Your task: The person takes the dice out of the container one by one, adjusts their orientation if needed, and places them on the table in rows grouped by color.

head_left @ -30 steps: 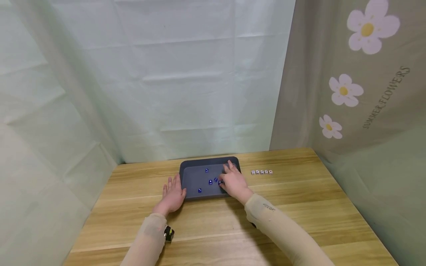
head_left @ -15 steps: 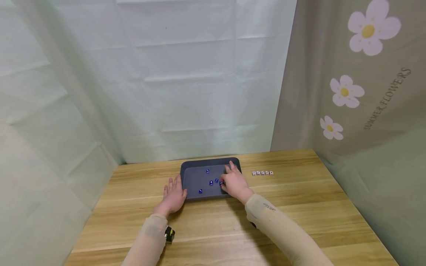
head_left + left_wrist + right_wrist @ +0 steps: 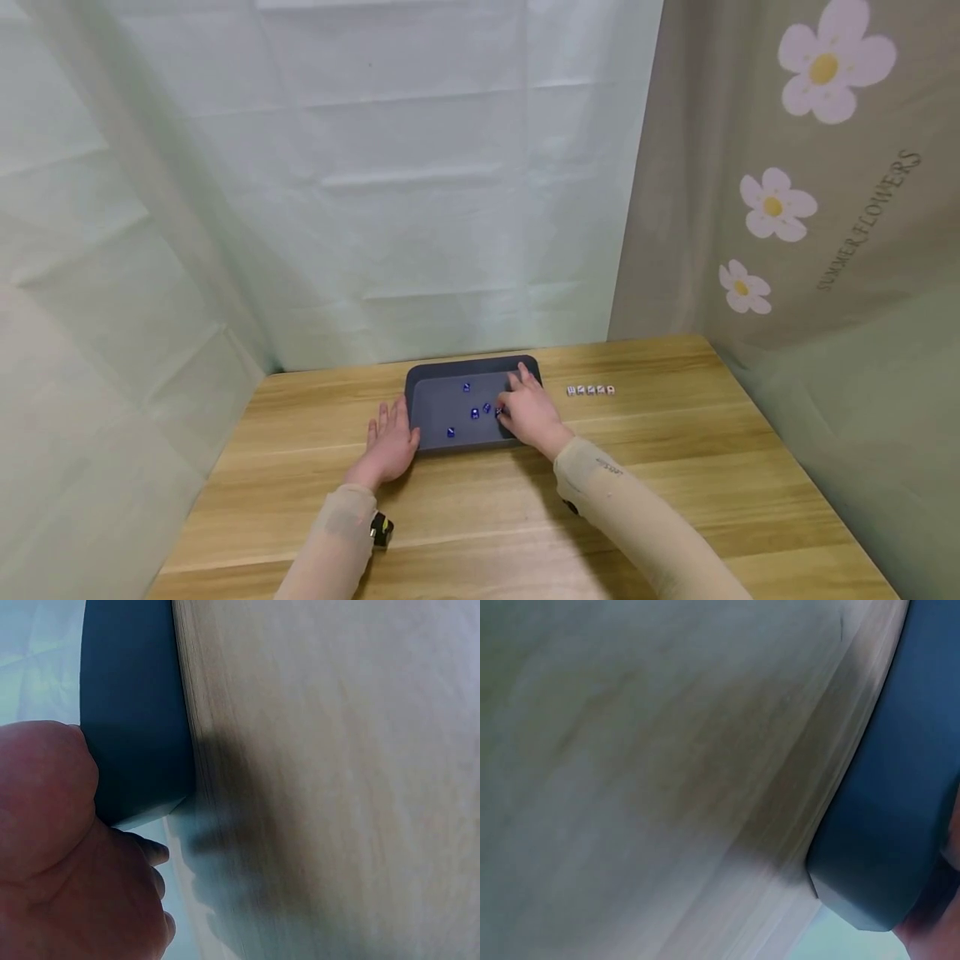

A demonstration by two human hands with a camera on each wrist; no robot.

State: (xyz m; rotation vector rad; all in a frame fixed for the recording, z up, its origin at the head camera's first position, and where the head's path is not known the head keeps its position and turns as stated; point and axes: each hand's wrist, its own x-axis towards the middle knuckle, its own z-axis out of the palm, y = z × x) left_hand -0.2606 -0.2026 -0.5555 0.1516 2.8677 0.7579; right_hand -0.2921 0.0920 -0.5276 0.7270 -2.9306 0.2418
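Note:
A shallow dark grey tray [image 3: 435, 443] lies near the back of the table, with several blue dice in it. My left hand [image 3: 392, 440] rests against its left side, fingers extended; in the left wrist view the hand [image 3: 67, 847] touches the tray's wall [image 3: 139, 705]. My right hand [image 3: 531, 412] reaches over the right side and pinches a blue die [image 3: 498, 412] between thumb and fingertip, its other fingers spread. A second blue die [image 3: 487, 408] sits just left of it, and a third die [image 3: 475, 413] beside that. The right wrist view shows mostly the tray's outer wall [image 3: 892, 787].
Right of the tray, several white dice [image 3: 591, 390] stand in a straight row on the wooden table [image 3: 480, 517]. More blue dice lie at the tray's back [image 3: 467, 387] and front left. Pale curtains [image 3: 420, 208] hang closely behind the table.
My right hand has shifted very slightly right inside the tray, together with the die at its fingertips. The left hand and the other dice stay where they were.

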